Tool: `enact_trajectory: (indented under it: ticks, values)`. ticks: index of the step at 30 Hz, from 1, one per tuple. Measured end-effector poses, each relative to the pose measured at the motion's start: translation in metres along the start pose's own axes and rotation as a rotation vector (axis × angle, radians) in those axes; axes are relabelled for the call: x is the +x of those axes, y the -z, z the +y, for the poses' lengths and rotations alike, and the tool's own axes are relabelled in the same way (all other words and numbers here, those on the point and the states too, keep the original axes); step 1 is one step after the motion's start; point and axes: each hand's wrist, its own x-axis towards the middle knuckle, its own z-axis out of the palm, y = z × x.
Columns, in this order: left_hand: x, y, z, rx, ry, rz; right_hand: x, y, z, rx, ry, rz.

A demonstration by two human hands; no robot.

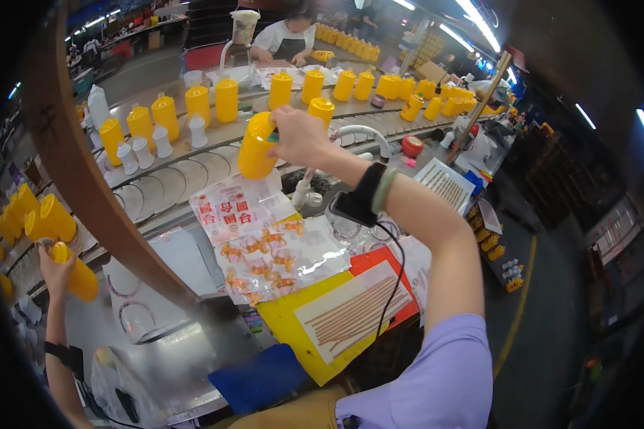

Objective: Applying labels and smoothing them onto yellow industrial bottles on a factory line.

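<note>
Out ahead, my right hand is closed on the upper end of a yellow bottle-shaped container. That container is tilted and hangs above the near edge of the conveyor. At the far left, my left hand has its fingers around the end of another yellow bottle, beside more yellow bottles. Below my right hand lie sheets of decals, one with red characters and one with orange animal figures. Both bottle ends are partly covered by my fingers.
A brown post slants between my arms. Yellow bottles and small white bottles line the conveyor. A curved white pipe stands beyond my right wrist. A cable hangs over a card of brown strips. Across the conveyor sits another person.
</note>
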Motion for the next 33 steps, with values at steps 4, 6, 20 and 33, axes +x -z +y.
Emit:
enact_trajectory:
  ticks: [4, 6, 20, 33]
  values:
    - [-0.03, -0.005, -0.045, 0.048, 0.019, -0.016, -0.071, 0.104, -0.032, 0.096, 0.019, -0.009]
    - [-0.042, -0.007, -0.056, 0.081, 0.094, -0.026, -0.109, 0.145, -0.052, 0.104, 0.051, -0.031]
    - [-0.083, 0.041, 0.129, 0.306, -0.004, 0.27, -0.263, 0.218, -0.162, 0.43, 0.317, -0.228]
    - [-0.296, 0.071, 0.38, -1.352, 0.227, -1.039, -0.241, 0.142, -0.207, 0.932, 0.459, -0.718]
